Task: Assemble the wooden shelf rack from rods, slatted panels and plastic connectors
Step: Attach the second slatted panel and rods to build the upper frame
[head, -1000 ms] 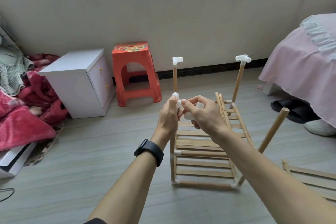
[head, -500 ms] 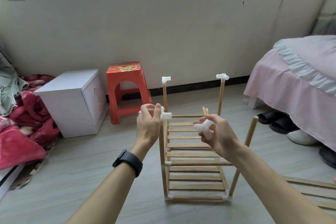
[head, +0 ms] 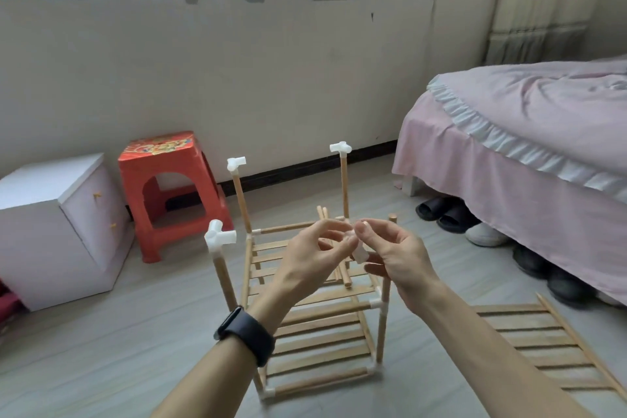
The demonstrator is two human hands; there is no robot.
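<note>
Wood and white plastic: rack (head: 319, 346), part-built, standing on the floor (head: 135, 332) at lower centre of the frame. It has two slatted tiers joined to four upright rods.
- Fitted connectors: one caps the near-left rod (head: 219, 237), and one caps each of the two rear rods (head: 236, 163) (head: 340, 147). The near-right rod (head: 393, 216) ends in bare wood.
- Loose rods (head: 343, 273) lie tilted across the upper tier.

White connector (head: 359, 253), loose: held in the air above the rack at mid-frame, between both hands.
- Right hand (head: 397, 258): comes in from lower right with the forearm raised. Thumb and forefinger pinch the piece, and the other fingers curl beneath it.
- Left hand (head: 312, 254): comes in from lower centre, back toward the camera. Thumb and forefinger tips pinch the upper end of the piece, and the remaining fingers are bent and fanned.
- Black watch (head: 246, 332) on the left wrist; its face is turned away.

Slatted panel (head: 543, 339), spare: flat on the floor at lower right, apart from the rack.

Surroundings:
- Red plastic stool (head: 169, 190), left of centre. Its top has a printed pattern too blurred to read.
- White cabinet (head: 51, 214) at the left edge, beside the stool.
- Bed (head: 526, 132) with a pink cover, at right.
- Shoes (head: 441, 214) tucked under the edge of the bed.
</note>
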